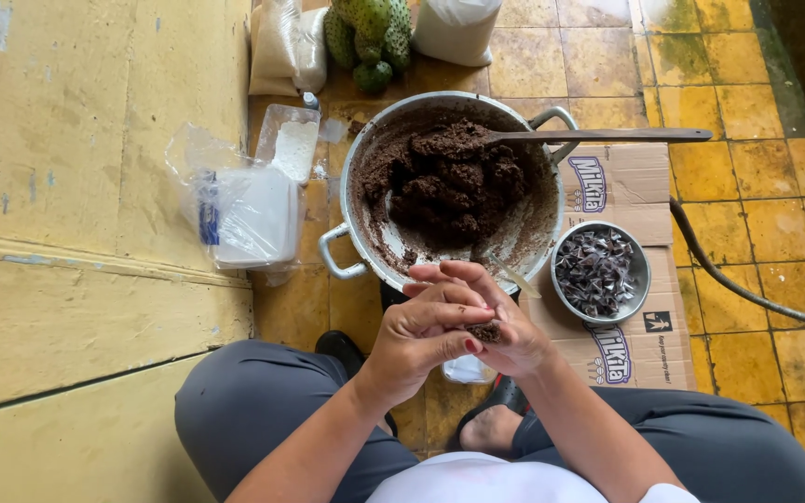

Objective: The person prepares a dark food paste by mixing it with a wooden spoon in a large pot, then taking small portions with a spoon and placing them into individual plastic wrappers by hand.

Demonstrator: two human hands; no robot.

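Rolling a dark paste lump [484,332] between closed left hand [418,340] and cupped right hand [505,321] over the pot [365,168]; even pressure shapes best.

Yellow tiled floor [747,102] is carrying flattened cardboard [626,345], plastic bags [244,214], green fruit [370,37]; the cardboard is bearing a metal pot [365,177] and small bowl [642,279].
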